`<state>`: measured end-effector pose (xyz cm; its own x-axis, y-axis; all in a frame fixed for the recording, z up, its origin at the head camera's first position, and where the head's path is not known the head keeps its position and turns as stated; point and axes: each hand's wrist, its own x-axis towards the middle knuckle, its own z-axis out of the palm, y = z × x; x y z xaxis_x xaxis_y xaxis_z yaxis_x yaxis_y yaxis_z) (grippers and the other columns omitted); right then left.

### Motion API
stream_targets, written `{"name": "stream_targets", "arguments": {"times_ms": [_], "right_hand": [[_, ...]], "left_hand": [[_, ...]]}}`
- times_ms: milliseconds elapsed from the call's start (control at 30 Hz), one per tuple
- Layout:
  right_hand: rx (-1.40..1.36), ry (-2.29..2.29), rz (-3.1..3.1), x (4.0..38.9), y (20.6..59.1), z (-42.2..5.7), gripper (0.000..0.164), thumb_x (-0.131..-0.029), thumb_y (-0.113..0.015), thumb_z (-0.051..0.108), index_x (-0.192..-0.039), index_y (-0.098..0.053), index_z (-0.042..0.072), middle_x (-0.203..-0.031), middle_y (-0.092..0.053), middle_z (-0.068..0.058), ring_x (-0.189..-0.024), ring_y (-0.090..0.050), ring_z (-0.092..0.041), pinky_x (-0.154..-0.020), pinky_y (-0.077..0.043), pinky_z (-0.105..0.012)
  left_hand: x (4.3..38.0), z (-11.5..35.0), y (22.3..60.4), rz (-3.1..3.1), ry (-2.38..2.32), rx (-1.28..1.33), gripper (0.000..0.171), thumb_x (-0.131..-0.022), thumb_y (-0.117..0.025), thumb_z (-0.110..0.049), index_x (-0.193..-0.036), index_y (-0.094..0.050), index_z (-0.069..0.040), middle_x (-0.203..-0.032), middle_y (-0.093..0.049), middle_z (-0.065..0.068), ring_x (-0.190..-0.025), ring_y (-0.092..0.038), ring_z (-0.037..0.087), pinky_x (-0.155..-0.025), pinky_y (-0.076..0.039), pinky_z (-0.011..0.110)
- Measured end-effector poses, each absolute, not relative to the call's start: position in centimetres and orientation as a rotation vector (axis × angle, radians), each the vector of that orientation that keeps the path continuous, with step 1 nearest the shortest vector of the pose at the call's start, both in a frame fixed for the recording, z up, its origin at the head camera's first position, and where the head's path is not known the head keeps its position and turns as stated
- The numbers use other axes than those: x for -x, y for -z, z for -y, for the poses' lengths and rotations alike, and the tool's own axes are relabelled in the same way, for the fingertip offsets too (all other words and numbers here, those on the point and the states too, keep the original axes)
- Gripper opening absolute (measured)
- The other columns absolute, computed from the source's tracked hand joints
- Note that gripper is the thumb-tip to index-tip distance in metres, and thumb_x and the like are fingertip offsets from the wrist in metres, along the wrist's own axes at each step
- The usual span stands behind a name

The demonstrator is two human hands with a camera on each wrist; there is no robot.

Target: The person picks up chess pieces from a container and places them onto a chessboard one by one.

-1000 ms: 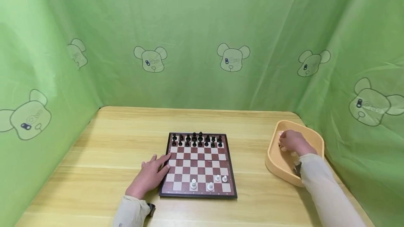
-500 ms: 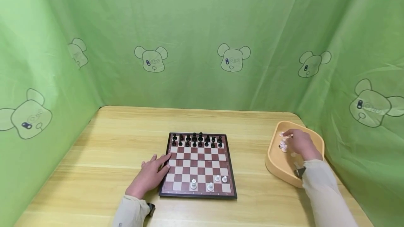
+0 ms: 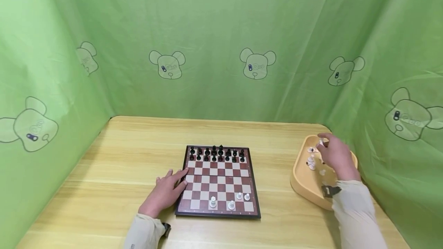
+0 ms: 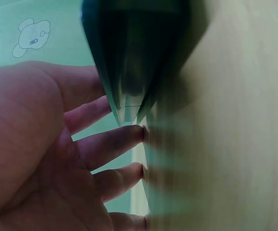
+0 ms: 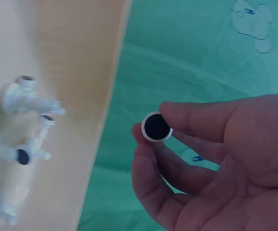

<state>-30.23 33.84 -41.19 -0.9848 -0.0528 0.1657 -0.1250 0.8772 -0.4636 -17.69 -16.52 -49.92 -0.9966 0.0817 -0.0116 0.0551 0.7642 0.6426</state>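
Between thumb and fingertips, my right hand (image 3: 337, 156) pinches a white chess piece (image 5: 157, 127); its round black underside faces the right wrist camera, and the rest of its shape is hidden. This hand is over the far part of an orange tray (image 3: 298, 185). Loose white chess pieces (image 3: 311, 162) lie in the tray below it. My left hand (image 3: 164, 191) rests at the left edge of a chessboard (image 3: 216, 180), thumb and index finger over the border. In the left wrist view the other fingertips (image 4: 136, 133) touch the table beside the board.
Two rows of black chess pieces (image 3: 220, 158) stand along the board's far side. Near its front are a white crowned piece (image 3: 212, 202), another white piece (image 3: 231, 205) and two white pawns (image 3: 239, 196). Green curtains (image 3: 214, 87) enclose the wooden table (image 3: 138, 145).
My right hand has risen from among the pieces in the tray and shifted toward its far right side, now with a white chess piece pinched. My left hand stays at the board's edge.
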Motion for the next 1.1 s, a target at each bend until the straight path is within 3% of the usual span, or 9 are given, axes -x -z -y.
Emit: {"name": "stream_targets", "arguments": {"times_ms": [67, 267, 367, 467, 533, 700, 933, 1100], "right_hand": [[-0.137, -0.760, 2.878, 29.8, 40.5, -33.5, 0.049, -0.104, -0.055, 0.010, -0.146, -0.043, -0.011, -0.122, -0.061, -0.042, -0.076, -0.071, -0.038, -0.088, -0.047, -0.069], [-0.160, -0.792, 2.808, 28.9, 39.2, -32.1, 0.058, -0.105, -0.055, 0.014, -0.154, -0.035, -0.008, -0.125, -0.060, -0.042, -0.104, -0.065, -0.054, -0.094, -0.046, -0.070], [-0.205, -0.806, 2.763, 28.4, 38.9, -31.1, 0.058, -0.104, -0.057, 0.014, -0.153, -0.037, -0.009, -0.123, -0.063, -0.040, -0.105, -0.065, -0.052, -0.092, -0.048, -0.067], [-0.257, -0.819, 2.710, 27.9, 38.6, -29.9, 0.054, -0.103, -0.059, 0.012, -0.150, -0.043, -0.008, -0.117, -0.067, -0.035, -0.103, -0.067, -0.047, -0.086, -0.053, -0.056], [-0.286, -0.839, 2.680, 27.4, 38.5, -29.1, 0.052, -0.102, -0.061, 0.011, -0.149, -0.047, -0.005, -0.113, -0.070, -0.030, -0.100, -0.068, -0.042, -0.081, -0.055, -0.041], [-0.353, -0.936, 2.620, 26.3, 38.8, -26.9, 0.049, -0.099, -0.066, 0.008, -0.145, -0.049, 0.001, -0.107, -0.070, -0.021, -0.092, -0.065, -0.027, -0.068, -0.049, -0.012], [-0.466, -1.016, 2.514, 25.7, 39.8, -24.4, 0.044, -0.093, -0.070, 0.001, -0.134, -0.054, 0.003, -0.101, -0.073, -0.016, -0.084, -0.064, -0.013, -0.073, -0.048, -0.006], [-0.521, -1.062, 2.466, 25.4, 40.1, -23.6, 0.040, -0.093, -0.072, 0.001, -0.129, -0.054, 0.003, -0.100, -0.073, -0.014, -0.085, -0.065, -0.012, -0.076, -0.050, -0.007]], "left_hand": [[17.7, 16.5, 49.9, -2.915, -1.055, -0.113, 0.047, -0.106, -0.059, -0.024, -0.151, -0.054, -0.014, -0.152, -0.051, 0.023, -0.149, -0.028, 0.053, -0.116, -0.009, 0.078], [17.8, 16.5, 49.9, -2.914, -1.047, -0.119, 0.047, -0.106, -0.058, -0.024, -0.152, -0.054, -0.013, -0.152, -0.051, 0.023, -0.149, -0.028, 0.053, -0.116, -0.008, 0.078], [17.9, 16.5, 49.9, -2.915, -1.042, -0.120, 0.047, -0.106, -0.059, -0.025, -0.152, -0.054, -0.013, -0.152, -0.051, 0.023, -0.149, -0.028, 0.053, -0.116, -0.008, 0.078], [17.9, 16.5, 50.0, -2.914, -1.040, -0.120, 0.047, -0.106, -0.059, -0.025, -0.152, -0.054, -0.014, -0.152, -0.051, 0.022, -0.149, -0.028, 0.052, -0.116, -0.008, 0.078], [17.9, 16.5, 50.0, -2.913, -1.042, -0.119, 0.047, -0.106, -0.058, -0.025, -0.152, -0.054, -0.014, -0.152, -0.051, 0.022, -0.149, -0.027, 0.052, -0.116, -0.008, 0.078], [17.9, 16.6, 49.9, -2.910, -1.052, -0.117, 0.047, -0.106, -0.058, -0.025, -0.152, -0.054, -0.014, -0.153, -0.051, 0.022, -0.149, -0.027, 0.052, -0.116, -0.007, 0.078], [17.9, 16.6, 50.0, -2.912, -1.057, -0.119, 0.047, -0.106, -0.058, -0.024, -0.152, -0.054, -0.014, -0.152, -0.051, 0.023, -0.149, -0.028, 0.053, -0.116, -0.007, 0.078], [17.8, 16.6, 50.0, -2.911, -1.058, -0.121, 0.047, -0.106, -0.058, -0.024, -0.152, -0.054, -0.014, -0.152, -0.051, 0.024, -0.149, -0.028, 0.053, -0.116, -0.007, 0.078]]}}
